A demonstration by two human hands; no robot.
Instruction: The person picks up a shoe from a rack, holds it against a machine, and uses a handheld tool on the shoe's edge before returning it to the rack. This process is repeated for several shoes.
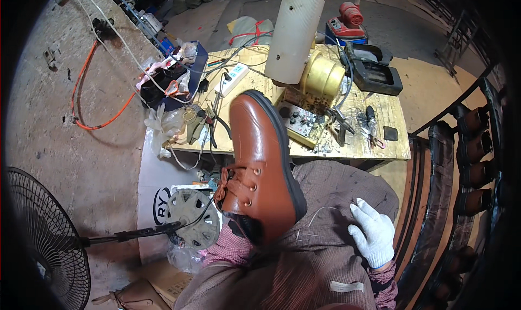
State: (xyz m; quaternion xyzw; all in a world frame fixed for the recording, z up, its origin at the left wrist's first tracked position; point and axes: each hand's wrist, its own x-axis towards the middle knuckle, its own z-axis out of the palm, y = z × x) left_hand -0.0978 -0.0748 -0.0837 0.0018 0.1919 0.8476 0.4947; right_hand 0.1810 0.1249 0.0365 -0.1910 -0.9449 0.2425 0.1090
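A brown leather lace-up shoe [258, 141] with a black sole is held up in front of me, toe pointing away. Its laces are tied in a bow on the left side. My left sleeve [230, 247], pink checked, leads up to the shoe's opening; the hand itself is hidden in or behind the shoe, which it holds up. My right hand [373, 234], in a white knitted glove, lies open over the dark apron [347, 190] on my lap, with nothing in it. A pale thread [323, 209] lies on the apron between them.
Ahead stands a wooden workbench [393, 141] with a white cylindrical lamp [296, 33], a control box [297, 122], black trays [374, 74] and a power strip [232, 79]. A fan [46, 245] is at left, a shoe rack [442, 169] at right. Another shoe [138, 296] lies lower left.
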